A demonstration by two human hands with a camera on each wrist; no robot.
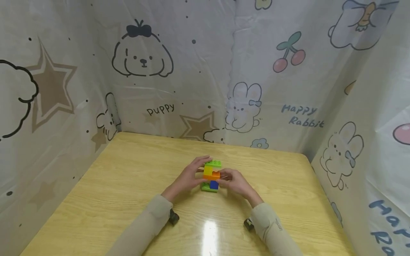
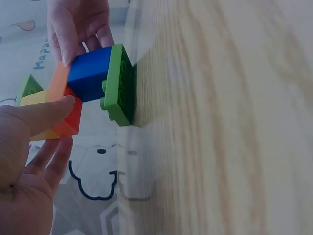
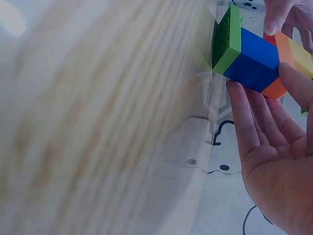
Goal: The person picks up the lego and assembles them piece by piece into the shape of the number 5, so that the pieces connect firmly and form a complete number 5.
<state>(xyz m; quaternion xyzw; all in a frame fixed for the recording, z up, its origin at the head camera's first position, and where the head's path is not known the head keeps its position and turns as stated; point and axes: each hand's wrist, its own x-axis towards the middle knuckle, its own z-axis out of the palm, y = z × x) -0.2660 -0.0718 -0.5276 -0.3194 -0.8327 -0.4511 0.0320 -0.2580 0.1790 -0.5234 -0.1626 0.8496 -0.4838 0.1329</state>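
Observation:
A stack of toy building blocks stands upright at mid-table. Its lowest block is a green block on the tabletop, with a blue block on one end of it. Above sits an orange block, then a yellow block to the left and another green block on top. My left hand grips the stack from the left, its thumb at the orange block in the left wrist view. From the right, my right hand holds the orange block, thumb on its near side and fingers behind.
The wooden table reaches back to a patterned curtain that also hangs along both sides. A dark wrist camera shows at the left cuff, another dark device at the right cuff.

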